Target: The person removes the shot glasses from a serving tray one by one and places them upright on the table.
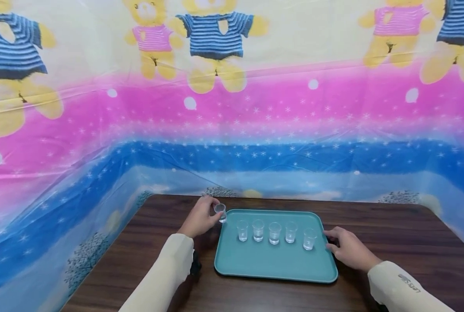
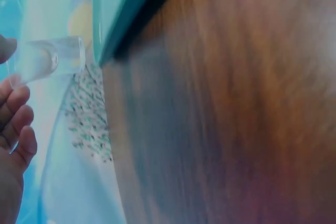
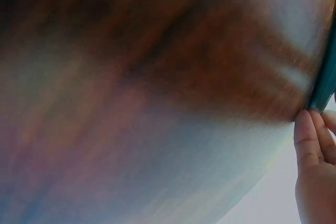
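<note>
My left hand (image 1: 200,217) pinches a small clear shot glass (image 1: 221,213) between thumb and fingers, at the far left corner of the teal tray (image 1: 272,269). In the left wrist view the glass (image 2: 58,56) shows close beside the tray edge, with fingertips near its rim. Several similar shot glasses (image 1: 274,234) stand upright in a loose row across the tray. At the tray's right side, my right hand (image 1: 350,249) touches the rim with thumb and fingertips. The right wrist view has its straight fingers (image 3: 306,135) against the tray's edge.
The tray lies on a dark wooden table (image 1: 150,242) with rounded far corners. Behind and beside the table hangs a printed cloth (image 1: 232,130) with bears and pink and blue bands, close along its far edge.
</note>
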Motion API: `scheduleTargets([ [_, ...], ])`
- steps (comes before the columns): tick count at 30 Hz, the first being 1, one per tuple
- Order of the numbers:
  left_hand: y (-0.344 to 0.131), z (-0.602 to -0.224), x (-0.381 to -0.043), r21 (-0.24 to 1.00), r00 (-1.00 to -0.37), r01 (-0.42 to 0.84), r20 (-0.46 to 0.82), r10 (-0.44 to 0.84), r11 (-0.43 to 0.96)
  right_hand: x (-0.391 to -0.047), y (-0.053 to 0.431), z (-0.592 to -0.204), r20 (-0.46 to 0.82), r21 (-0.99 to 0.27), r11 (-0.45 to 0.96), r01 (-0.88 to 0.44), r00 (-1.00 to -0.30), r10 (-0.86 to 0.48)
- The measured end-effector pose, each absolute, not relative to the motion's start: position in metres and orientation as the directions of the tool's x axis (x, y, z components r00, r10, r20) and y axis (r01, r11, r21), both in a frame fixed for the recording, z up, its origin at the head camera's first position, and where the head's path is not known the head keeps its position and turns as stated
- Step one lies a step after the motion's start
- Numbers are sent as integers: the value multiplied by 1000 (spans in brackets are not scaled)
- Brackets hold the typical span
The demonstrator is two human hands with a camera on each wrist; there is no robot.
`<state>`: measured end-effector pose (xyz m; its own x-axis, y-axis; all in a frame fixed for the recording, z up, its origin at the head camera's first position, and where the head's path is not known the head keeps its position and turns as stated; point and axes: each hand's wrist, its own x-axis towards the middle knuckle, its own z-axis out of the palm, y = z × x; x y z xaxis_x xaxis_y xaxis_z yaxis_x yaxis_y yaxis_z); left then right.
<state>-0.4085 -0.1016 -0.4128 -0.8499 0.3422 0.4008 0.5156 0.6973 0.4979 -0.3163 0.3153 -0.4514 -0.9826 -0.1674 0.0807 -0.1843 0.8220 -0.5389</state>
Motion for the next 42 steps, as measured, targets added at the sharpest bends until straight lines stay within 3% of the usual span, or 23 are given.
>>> scheduleTargets([
  [10, -125, -427, -426, 466, -889, 409, 398, 227, 785, -314, 305, -449, 50, -574, 805, -152, -987, -151],
  [29, -130, -424, -436, 459, -910, 378, 345, 231, 804, -317, 302, -447, 72, -559, 813, -165, -986, -151],
  [34, -125, -422, -436, 424, -894, 403, 371, 250, 811, -315, 305, -446, 69, -549, 819, -164, -986, -151],
  [42, -113, -415, -432, 362, -805, 533, 495, 327, 765, -315, 313, -447, 51, -544, 828, -132, -991, -125],
])
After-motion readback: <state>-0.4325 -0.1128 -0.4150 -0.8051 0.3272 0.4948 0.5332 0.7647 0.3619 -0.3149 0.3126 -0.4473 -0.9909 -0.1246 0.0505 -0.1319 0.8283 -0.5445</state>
